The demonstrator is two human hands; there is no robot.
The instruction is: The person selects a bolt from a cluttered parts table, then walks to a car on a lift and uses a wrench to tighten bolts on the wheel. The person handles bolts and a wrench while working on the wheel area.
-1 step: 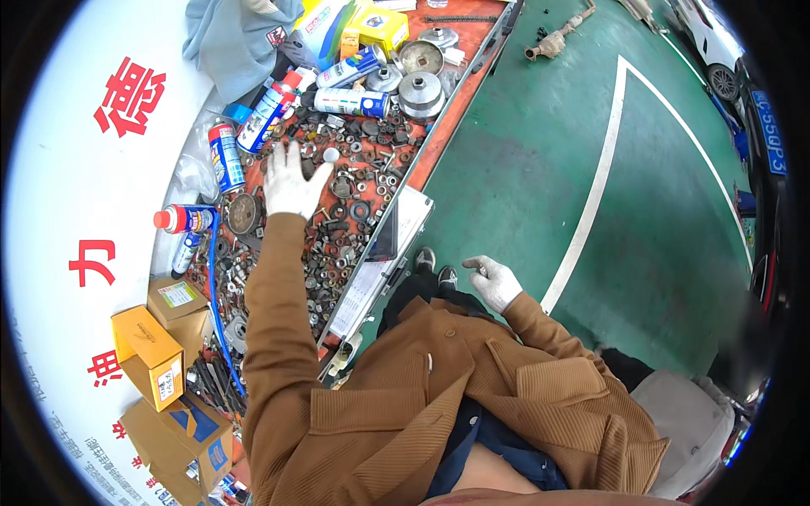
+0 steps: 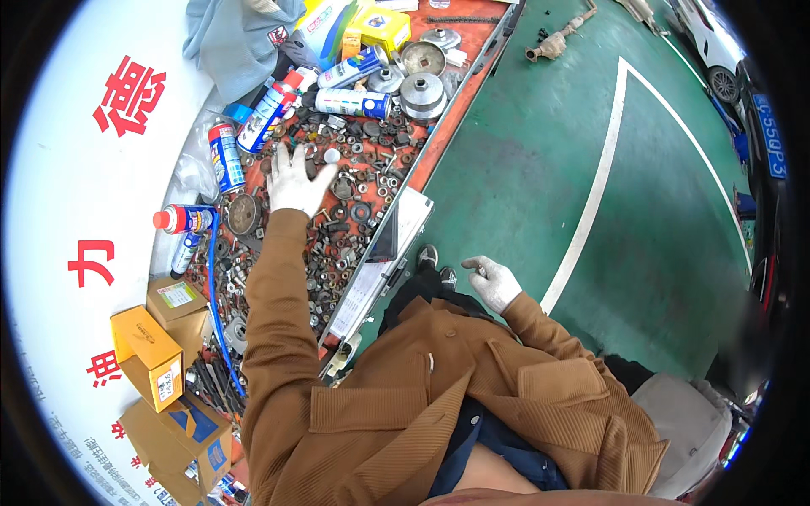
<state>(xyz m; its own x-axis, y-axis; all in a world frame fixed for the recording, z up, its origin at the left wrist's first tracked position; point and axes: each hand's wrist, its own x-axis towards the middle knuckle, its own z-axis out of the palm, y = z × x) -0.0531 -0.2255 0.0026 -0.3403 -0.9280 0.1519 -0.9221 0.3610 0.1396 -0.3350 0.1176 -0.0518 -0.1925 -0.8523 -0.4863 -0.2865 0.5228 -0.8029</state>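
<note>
My left hand [image 2: 299, 184], in a white work glove, is over a bed of loose nuts, bolts and washers [image 2: 337, 244] on a red bench top. Its fingers are spread and nothing shows in its grip. Just off its fingertips lies a small round white cap [image 2: 332, 156]. A shallow rusty metal cup [image 2: 244, 214] sits to the left of its wrist. My right hand [image 2: 496, 285], gloved too, hangs beyond the bench edge over the green floor. Its fingers are curled together; what they hold, if anything, is too small to make out.
Spray cans [image 2: 268, 114] and metal cup-shaped filter wrenches [image 2: 422, 95] lie at the far end. A blue hose [image 2: 215, 312] runs down the left side, near cardboard boxes [image 2: 148, 354]. A dark flat device [image 2: 384, 237] and papers [image 2: 359, 295] line the bench edge. An exhaust part [image 2: 557, 40] lies on the floor.
My left hand has shifted very slightly to the right above the loose hardware, fingers still spread. My right hand has stayed in place.
</note>
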